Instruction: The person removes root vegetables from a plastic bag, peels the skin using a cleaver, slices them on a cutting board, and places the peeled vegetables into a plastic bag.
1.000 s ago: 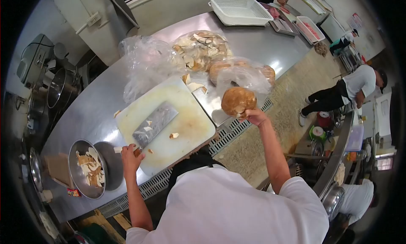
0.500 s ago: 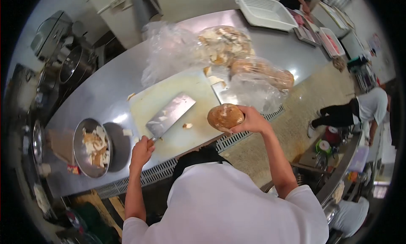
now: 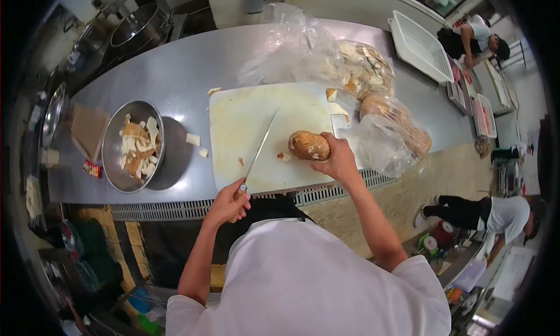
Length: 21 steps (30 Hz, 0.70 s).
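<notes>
My left hand [image 3: 229, 202] is closed round the handle of a cleaver [image 3: 262, 143], whose broad blade is turned almost edge-on over the white cutting board [image 3: 236, 114]. In my right hand [image 3: 342, 160] is a brown, oblong loaf [image 3: 308, 145] with pale specks, held at its right end above the right side of the board. It looks like bread; I cannot be sure. A small brown-and-white scrap [image 3: 283, 157] lies just left of the loaf. Left of the board, a steel bowl [image 3: 109, 169] holds several white pieces with brown crust.
Clear plastic bags of cut pieces [image 3: 366, 65] and whole brown loaves [image 3: 386, 110] lie behind and right of the board. A white basket [image 3: 417, 41] stands at the far right. Loose pieces [image 3: 193, 139] sit near the bowl. Two other people are at the right.
The cleaver has turned from lying nearly flat to edge-on, its tip now pointing up and away. The loaf has turned in my right hand. The camera view has rotated.
</notes>
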Each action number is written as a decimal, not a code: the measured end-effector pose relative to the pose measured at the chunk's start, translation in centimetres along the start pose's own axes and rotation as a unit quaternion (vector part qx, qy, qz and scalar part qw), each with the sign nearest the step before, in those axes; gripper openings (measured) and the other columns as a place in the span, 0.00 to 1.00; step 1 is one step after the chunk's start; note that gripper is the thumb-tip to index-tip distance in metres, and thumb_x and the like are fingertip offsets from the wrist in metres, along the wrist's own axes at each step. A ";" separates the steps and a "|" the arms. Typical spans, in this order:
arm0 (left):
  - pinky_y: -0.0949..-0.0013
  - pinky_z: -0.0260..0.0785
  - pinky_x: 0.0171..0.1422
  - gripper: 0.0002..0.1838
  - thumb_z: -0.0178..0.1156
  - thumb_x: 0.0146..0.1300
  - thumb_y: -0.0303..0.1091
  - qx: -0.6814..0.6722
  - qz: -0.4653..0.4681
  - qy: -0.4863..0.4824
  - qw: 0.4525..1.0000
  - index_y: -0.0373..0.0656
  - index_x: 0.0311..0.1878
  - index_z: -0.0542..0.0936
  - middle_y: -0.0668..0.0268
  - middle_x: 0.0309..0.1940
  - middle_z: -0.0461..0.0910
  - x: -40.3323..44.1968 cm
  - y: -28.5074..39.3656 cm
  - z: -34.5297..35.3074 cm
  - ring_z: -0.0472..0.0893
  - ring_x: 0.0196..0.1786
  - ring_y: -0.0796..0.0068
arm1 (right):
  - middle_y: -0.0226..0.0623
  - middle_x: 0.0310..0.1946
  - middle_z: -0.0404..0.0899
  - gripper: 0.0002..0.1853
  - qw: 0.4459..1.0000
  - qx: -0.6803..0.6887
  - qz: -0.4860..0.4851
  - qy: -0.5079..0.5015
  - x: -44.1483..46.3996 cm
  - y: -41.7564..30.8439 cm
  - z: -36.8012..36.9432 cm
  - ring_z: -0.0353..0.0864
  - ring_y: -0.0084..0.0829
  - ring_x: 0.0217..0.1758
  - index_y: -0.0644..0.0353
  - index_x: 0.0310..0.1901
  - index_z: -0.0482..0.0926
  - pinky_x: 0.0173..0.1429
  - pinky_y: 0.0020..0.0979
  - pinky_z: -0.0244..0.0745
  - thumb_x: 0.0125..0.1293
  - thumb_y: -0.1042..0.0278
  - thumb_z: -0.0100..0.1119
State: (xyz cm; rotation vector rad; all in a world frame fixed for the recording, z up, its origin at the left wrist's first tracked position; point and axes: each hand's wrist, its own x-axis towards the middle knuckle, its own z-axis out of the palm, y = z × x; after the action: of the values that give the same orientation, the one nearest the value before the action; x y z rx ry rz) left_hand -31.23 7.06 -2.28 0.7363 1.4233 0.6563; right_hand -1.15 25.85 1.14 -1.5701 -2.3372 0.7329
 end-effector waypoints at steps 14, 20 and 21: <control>0.52 0.76 0.37 0.22 0.58 0.76 0.39 0.314 0.174 0.094 0.929 0.38 0.67 0.77 0.49 0.29 0.84 -11.7 8.1 4.5 0.84 0.30 0.45 | 0.53 0.41 0.88 0.35 0.997 0.070 0.020 -0.019 -0.1 -0.3 1.0 0.89 0.52 0.46 0.62 0.56 0.81 0.50 0.42 0.84 0.44 0.65 0.83; 0.45 0.74 0.39 0.21 0.53 0.78 0.39 0.271 0.194 0.106 0.937 0.35 0.65 0.77 0.43 0.29 0.83 -5.4 9.0 6.7 0.83 0.34 0.37 | 0.52 0.43 0.88 0.37 0.998 0.068 -0.008 0.002 -0.6 -0.8 1.8 0.88 0.52 0.48 0.63 0.59 0.79 0.53 0.42 0.83 0.43 0.71 0.81; 0.50 0.74 0.39 0.21 0.53 0.79 0.39 0.241 0.191 0.103 0.946 0.37 0.67 0.76 0.44 0.28 0.81 -1.8 8.7 7.0 0.82 0.31 0.44 | 0.52 0.44 0.88 0.37 0.998 0.062 -0.016 0.020 -0.7 -0.8 2.1 0.88 0.52 0.49 0.63 0.59 0.79 0.53 0.42 0.83 0.42 0.72 0.81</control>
State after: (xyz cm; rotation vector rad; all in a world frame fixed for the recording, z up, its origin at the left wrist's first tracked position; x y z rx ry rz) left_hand -24.10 10.69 5.68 1.3879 1.6739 0.7022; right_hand -2.40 24.37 -0.14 -1.4792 -2.2371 0.8139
